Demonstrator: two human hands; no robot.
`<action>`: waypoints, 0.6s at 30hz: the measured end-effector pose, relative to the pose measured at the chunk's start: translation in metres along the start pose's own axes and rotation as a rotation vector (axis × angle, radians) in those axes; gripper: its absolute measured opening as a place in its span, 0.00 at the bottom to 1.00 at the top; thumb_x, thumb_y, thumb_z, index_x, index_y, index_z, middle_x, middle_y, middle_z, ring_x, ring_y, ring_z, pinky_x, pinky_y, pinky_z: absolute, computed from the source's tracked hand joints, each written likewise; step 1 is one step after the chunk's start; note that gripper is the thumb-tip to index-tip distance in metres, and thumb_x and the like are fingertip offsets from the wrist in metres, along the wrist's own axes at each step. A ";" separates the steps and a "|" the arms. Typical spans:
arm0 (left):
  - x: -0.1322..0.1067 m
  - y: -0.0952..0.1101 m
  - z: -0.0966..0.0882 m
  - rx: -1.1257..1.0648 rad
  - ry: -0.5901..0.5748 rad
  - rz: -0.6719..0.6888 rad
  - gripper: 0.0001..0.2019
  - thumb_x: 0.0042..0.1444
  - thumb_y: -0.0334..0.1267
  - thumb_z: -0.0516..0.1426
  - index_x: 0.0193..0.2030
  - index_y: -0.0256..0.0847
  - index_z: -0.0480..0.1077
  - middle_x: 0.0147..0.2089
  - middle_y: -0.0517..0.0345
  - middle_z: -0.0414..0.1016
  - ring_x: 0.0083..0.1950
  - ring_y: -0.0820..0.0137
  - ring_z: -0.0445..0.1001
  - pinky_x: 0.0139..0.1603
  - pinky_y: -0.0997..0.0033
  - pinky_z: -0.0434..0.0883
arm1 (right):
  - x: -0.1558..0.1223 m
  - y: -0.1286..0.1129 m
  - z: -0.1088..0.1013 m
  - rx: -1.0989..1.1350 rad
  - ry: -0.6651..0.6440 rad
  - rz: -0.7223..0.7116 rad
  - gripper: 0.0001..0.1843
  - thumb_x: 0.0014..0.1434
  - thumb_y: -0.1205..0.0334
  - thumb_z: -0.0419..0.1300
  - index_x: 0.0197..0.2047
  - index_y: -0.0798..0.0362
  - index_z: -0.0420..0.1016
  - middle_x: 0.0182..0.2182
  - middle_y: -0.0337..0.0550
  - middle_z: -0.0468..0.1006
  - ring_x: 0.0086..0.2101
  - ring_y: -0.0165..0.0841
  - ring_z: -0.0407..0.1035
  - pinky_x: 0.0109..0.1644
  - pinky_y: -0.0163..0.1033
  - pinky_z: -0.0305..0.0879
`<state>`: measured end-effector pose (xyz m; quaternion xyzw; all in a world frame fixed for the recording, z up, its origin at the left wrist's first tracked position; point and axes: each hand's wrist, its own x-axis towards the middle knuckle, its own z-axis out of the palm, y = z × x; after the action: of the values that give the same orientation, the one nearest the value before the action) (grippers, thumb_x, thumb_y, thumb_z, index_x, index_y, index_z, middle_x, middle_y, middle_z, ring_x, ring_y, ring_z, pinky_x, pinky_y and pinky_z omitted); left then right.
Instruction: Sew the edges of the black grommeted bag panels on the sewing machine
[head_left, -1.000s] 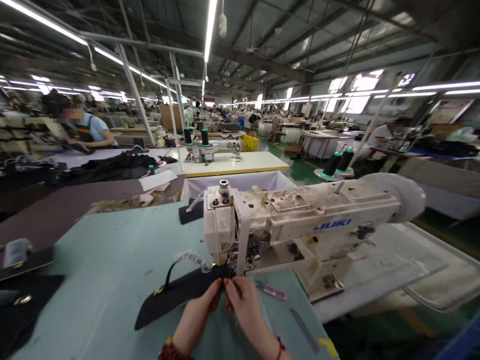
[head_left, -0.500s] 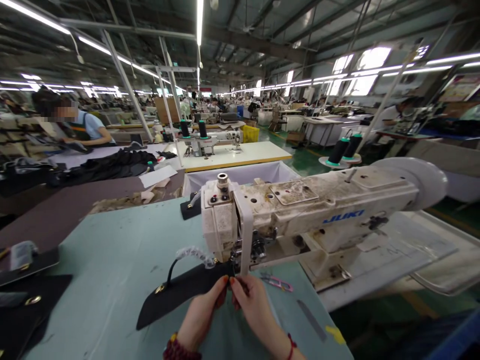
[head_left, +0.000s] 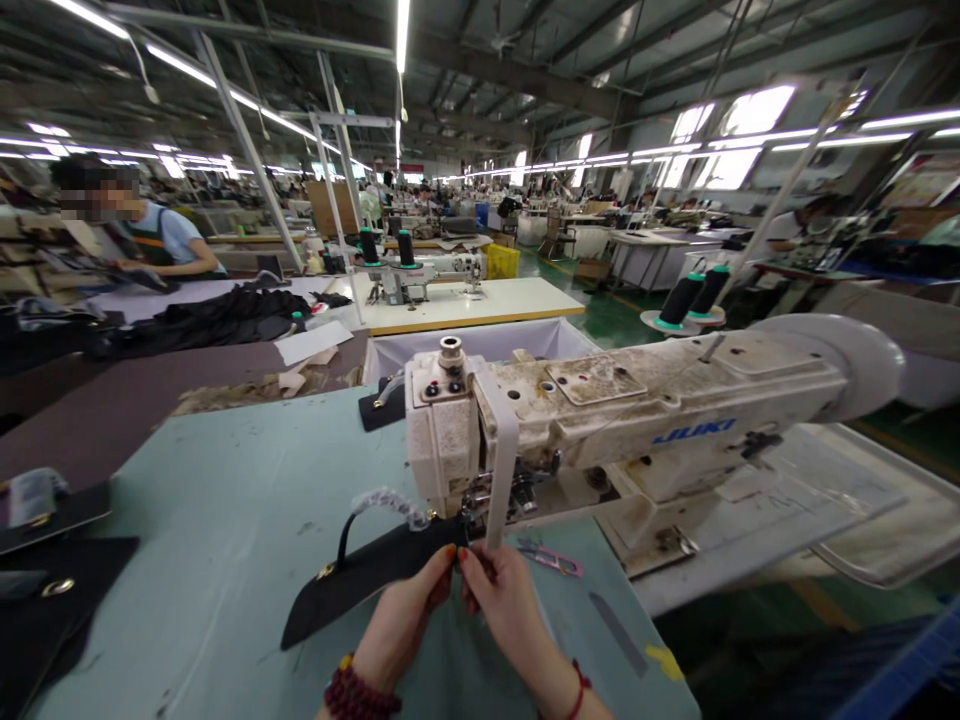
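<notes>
A long black bag panel point(head_left: 367, 580) lies on the pale green table, its right end under the head of the sewing machine point(head_left: 442, 440). From the panel rises a handle point(head_left: 386, 502) wrapped in clear plastic, held by gold eyelets. My left hand point(head_left: 409, 605) is closed, thumb and finger pinching the panel's near edge close to the needle area. Beside it, my right hand point(head_left: 499, 590) is closed in a pinch at the same edge, the fingertips nearly touching. Exactly what lies between the fingertips is hidden.
Pink-handled snips point(head_left: 555, 560) and a grey strip point(head_left: 616, 632) lie right of my hands. More black panels with eyelets point(head_left: 71, 610) are at the left; another piece point(head_left: 379, 408) sits behind the machine head. A co-worker point(head_left: 161, 235) sits at the far left.
The black panel's left end has shifted slightly to the right, toward the machine. Both hands keep their pinch in nearly the same place. The view has moved a little.
</notes>
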<state>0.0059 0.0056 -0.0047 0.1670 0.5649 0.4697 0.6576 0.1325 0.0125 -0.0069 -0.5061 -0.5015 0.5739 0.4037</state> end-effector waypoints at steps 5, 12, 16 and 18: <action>-0.001 0.003 0.003 -0.007 0.009 0.007 0.24 0.26 0.54 0.72 0.17 0.32 0.75 0.19 0.62 0.64 0.25 0.75 0.59 0.30 0.72 0.61 | 0.001 -0.001 0.000 0.012 0.005 0.006 0.30 0.54 0.35 0.52 0.24 0.56 0.63 0.17 0.40 0.64 0.18 0.23 0.59 0.21 0.28 0.55; -0.002 0.009 0.009 -0.074 -0.008 0.009 0.22 0.26 0.51 0.73 0.18 0.32 0.76 0.19 0.62 0.65 0.26 0.75 0.60 0.30 0.73 0.62 | 0.004 -0.009 0.002 0.015 0.030 0.029 0.32 0.52 0.31 0.52 0.24 0.57 0.63 0.17 0.40 0.66 0.17 0.24 0.60 0.20 0.28 0.56; -0.001 0.013 0.012 -0.105 -0.006 -0.014 0.22 0.26 0.49 0.73 0.21 0.30 0.78 0.22 0.59 0.69 0.28 0.74 0.63 0.32 0.73 0.65 | 0.006 -0.011 0.003 0.044 0.051 0.055 0.33 0.50 0.29 0.53 0.24 0.56 0.63 0.18 0.41 0.67 0.17 0.24 0.61 0.20 0.27 0.57; 0.001 0.015 0.012 -0.107 -0.005 -0.015 0.21 0.26 0.48 0.73 0.20 0.31 0.77 0.21 0.60 0.69 0.26 0.75 0.62 0.30 0.74 0.65 | 0.007 -0.013 0.005 0.042 0.060 0.067 0.34 0.50 0.28 0.53 0.24 0.56 0.64 0.18 0.42 0.68 0.16 0.24 0.61 0.19 0.28 0.57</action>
<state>0.0102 0.0176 0.0100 0.1283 0.5386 0.4939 0.6705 0.1263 0.0208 0.0044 -0.5311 -0.4599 0.5819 0.4096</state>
